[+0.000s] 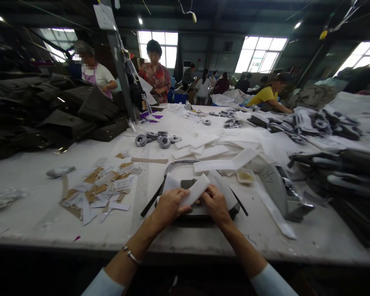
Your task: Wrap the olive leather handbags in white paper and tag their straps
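Observation:
A dark handbag (191, 220) lies at the table's front edge, its wrapped handle (180, 163) arching away from me. Over it, a strip of white foam sheet (196, 190) slants up to the right. My left hand (172, 204) is closed on the strip's lower left end, thumb below and fingers on top. At the strip's right side, my right hand (216, 202) pinches its edge with bent fingers. Pale wrapping covers parts of the bag, and my hands hide some of its front.
Left of the bag lie scattered paper tags (101, 187). Beyond it are white foam sheets (203, 148) and rolled grey straps (164, 141). A small dish (246, 176) and a grey bag (277, 191) stand to the right. Dark bags (58, 111) are heaped far left; co-workers are across the table.

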Demonstrator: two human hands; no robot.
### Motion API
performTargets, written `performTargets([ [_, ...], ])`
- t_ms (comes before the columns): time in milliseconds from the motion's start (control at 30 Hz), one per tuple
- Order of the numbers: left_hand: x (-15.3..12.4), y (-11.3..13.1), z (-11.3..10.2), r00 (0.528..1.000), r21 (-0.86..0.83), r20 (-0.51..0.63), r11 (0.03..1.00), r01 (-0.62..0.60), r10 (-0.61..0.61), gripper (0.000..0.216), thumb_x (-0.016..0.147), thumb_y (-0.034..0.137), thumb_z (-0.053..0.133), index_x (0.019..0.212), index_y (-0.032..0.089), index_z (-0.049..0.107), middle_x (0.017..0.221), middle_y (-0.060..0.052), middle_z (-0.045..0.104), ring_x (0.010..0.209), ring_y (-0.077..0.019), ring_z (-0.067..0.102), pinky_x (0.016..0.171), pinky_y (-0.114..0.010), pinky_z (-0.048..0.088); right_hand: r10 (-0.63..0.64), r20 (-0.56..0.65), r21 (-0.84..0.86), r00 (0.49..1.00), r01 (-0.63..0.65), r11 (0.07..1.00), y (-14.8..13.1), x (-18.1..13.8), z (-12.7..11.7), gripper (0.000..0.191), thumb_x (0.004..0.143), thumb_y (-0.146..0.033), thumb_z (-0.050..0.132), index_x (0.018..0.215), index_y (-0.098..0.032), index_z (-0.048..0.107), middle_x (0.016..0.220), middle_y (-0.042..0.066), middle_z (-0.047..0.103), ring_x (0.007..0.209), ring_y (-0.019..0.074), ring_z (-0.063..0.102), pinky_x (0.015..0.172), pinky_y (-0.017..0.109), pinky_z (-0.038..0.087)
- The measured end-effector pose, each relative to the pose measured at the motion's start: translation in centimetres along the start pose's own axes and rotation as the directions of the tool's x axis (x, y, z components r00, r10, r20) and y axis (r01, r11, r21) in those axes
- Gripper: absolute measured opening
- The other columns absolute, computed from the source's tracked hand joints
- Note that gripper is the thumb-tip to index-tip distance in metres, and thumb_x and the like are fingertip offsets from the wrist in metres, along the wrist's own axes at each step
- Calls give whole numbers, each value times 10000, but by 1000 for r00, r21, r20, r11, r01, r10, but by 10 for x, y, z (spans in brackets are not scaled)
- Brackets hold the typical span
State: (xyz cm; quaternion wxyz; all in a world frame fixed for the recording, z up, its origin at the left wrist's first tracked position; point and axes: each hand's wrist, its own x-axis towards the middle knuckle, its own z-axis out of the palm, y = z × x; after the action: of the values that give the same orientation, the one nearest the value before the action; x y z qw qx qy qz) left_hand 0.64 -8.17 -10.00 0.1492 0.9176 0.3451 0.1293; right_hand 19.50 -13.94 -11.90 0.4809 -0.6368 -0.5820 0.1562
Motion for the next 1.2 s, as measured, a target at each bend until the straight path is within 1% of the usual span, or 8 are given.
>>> performTargets([
  [67, 0, -1, 1, 1000, 30, 10, 999, -16, 16, 481, 834, 383, 703, 1267, 237, 555, 1238, -71, 649, 1095, -234, 630, 957, -352, 491, 92, -11, 47, 996, -91, 995, -5, 3, -14, 294, 825, -270, 512, 1072, -169, 635, 1079, 88, 676, 957, 227, 649, 793, 344, 559],
  [200, 1, -3, 4, 998, 75, 23, 995, -58, 56, 479, 829, 375, 712, 1259, 233, 555, 1249, -78, 635, 1109, -245, 615, 952, -374, 487, 74, -26, 2, 997, -73, 997, -5, 2, -41, 658, 794, -205, 501, 1439, -192, 374, 1414, 132, 484, 1083, 227, 631, 710, 304, 564],
  [333, 4, -2, 1, 992, 129, 33, 984, -125, 122, 505, 813, 384, 728, 1258, 243, 537, 1226, -85, 622, 1108, -254, 593, 955, -393, 470, 64, 80, -104, 995, -55, 993, 5, -1, -60, 541, 779, -158, 479, 1309, -230, 559, 1417, 100, 493, 1183, 247, 584, 691, 294, 570],
  [433, 11, 6, -8, 983, 213, 37, 960, -184, 180, 508, 809, 399, 728, 1249, 238, 531, 1214, -90, 610, 1068, -262, 595, 921, -396, 473, 28, 147, -183, 989, -1, 983, 13, -3, -64, 461, 759, -128, 487, 1168, -235, 672, 1364, 80, 552, 1278, 262, 508, 899, 370, 549],
  [567, 22, 22, -15, 963, 267, 20, 927, -264, 269, 482, 809, 425, 719, 1213, 225, 547, 1216, -99, 602, 1079, -276, 587, 913, -404, 466, -24, 135, -213, 991, 53, 976, 19, -6, -63, 497, 729, -80, 488, 1156, -243, 683, 1383, 65, 543, 1286, 248, 503, 1075, 431, 442],
  [767, 20, 34, -2, 936, 270, -20, 903, -333, 351, 505, 826, 446, 694, 1236, 200, 532, 1203, -115, 616, 1051, -268, 610, 865, -388, 500, -210, 103, -334, 972, 233, 913, 19, -20, -70, 459, 793, -69, 486, 1167, -250, 680, 1390, 74, 543, 1287, 261, 507, 1097, 470, 432],
  [933, 8, 32, 23, 929, 318, -129, 902, -293, 348, 607, 816, 458, 705, 1324, 207, 488, 1326, -141, 580, 1224, -292, 545, 1050, -487, 407, -297, 161, -466, 941, 338, 818, 24, -31, -78, 460, 813, -44, 470, 1167, -250, 678, 1388, 68, 552, 1418, 317, 319, 1095, 550, 423],
  [1200, -16, 27, 40, 836, 365, -406, 904, -223, 370, 357, 935, 284, 566, 1283, 205, 560, 1290, -80, 633, 1246, -273, 539, 1092, -500, 376, -362, 208, -383, 909, 416, 824, 38, -35, -89, 492, 877, -27, 413, 1244, -264, 640, 1297, 44, 632, 1313, 250, 489, 1064, 484, 488],
])
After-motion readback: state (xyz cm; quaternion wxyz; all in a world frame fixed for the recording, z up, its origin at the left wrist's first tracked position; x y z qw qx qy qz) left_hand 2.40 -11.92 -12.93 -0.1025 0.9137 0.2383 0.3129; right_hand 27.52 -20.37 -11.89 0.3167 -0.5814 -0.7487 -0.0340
